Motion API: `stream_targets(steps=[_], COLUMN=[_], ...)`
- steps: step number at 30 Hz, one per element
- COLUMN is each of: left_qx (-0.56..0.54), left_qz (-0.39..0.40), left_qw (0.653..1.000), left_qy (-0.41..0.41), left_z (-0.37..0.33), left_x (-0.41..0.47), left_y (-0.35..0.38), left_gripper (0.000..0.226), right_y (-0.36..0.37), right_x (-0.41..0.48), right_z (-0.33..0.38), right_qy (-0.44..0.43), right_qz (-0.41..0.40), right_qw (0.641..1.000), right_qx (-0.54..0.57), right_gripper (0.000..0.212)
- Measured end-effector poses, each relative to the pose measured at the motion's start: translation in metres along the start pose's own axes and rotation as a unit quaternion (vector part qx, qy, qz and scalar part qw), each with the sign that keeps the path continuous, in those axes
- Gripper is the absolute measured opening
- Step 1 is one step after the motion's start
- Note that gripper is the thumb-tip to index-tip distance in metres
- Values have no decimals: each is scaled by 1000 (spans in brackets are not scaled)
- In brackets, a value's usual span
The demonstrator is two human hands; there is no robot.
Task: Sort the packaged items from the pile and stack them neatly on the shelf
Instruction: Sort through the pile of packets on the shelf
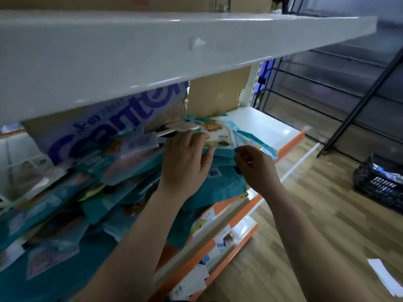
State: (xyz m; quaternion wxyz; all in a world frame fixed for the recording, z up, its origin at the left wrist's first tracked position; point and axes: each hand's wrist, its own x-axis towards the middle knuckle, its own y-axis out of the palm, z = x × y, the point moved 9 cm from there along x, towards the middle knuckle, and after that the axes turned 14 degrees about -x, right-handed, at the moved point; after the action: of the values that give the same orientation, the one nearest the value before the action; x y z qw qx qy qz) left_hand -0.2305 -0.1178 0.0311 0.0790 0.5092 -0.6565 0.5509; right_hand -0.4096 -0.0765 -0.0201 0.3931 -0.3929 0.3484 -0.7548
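Here, a white shelf (268, 129) with an orange front edge runs from the lower left to the centre right of the frame.

Pile (65, 214): teal packets lying loose and overlapping across the left half of the shelf, some overhanging its front edge.

Stack (224, 162): flatter teal packets at centre, just right of the pile, topped by a pale packet (218, 136) with a cartoon figure.

Left grip (185, 160): a bare hand laid palm-down on the stack, fingers nearly straight, tips touching the pale packet, thumb out to the right; it clasps nothing.

Right grip (255, 168): a bare hand at the stack's right edge, fingers curled in and pinching that edge; which packet it holds cannot be told.

Both forearms enter from the bottom and cover part of the pile and the shelf front.

Upper board (152, 51): white, crossing the top of the frame and hiding the back of the shelf. Below it, at left, a large pack (109, 127) with purple lettering leans over the pile; at centre, a carton (218, 94) stands behind the stack.

Tags (205, 221) sit along the orange edges at lower centre.

At right: a black rack (357, 110), a dark crate (379, 186) and a white sheet (383, 277) on the wood floor (327, 236).
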Motion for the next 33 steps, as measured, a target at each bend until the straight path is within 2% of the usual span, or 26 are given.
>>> stream_targets(steps=[4,9,14,18,25,29,33], left_qx=[31,77,129,156,189,191,188], left_qz=[22,20,-17,-28,-77,-80,-89], left_qw=[999,994,975,945,908,903,904], left_qy=[0,-81,-181,-285,-365,-376,-374], left_z=[-3,10,11,10,-13,-21,-21], left_x=[15,27,28,13,-12,-11,-9], left_y=[29,59,77,82,93,96,96], left_gripper=[30,33,35,40,35,37,40], right_y=[22,57,89,107,103,105,98], right_x=[49,114,162,175,183,186,183], right_z=[-26,-50,-63,-65,-82,-115,-146], right_qy=[-12,-35,-24,-59,-75,17,124], right_qz=[31,101,182,251,287,313,326], right_qw=[999,994,981,964,954,935,881], right_qx=[-6,-5,-60,-72,52,165,320], right_gripper=[24,27,61,81,80,83,88])
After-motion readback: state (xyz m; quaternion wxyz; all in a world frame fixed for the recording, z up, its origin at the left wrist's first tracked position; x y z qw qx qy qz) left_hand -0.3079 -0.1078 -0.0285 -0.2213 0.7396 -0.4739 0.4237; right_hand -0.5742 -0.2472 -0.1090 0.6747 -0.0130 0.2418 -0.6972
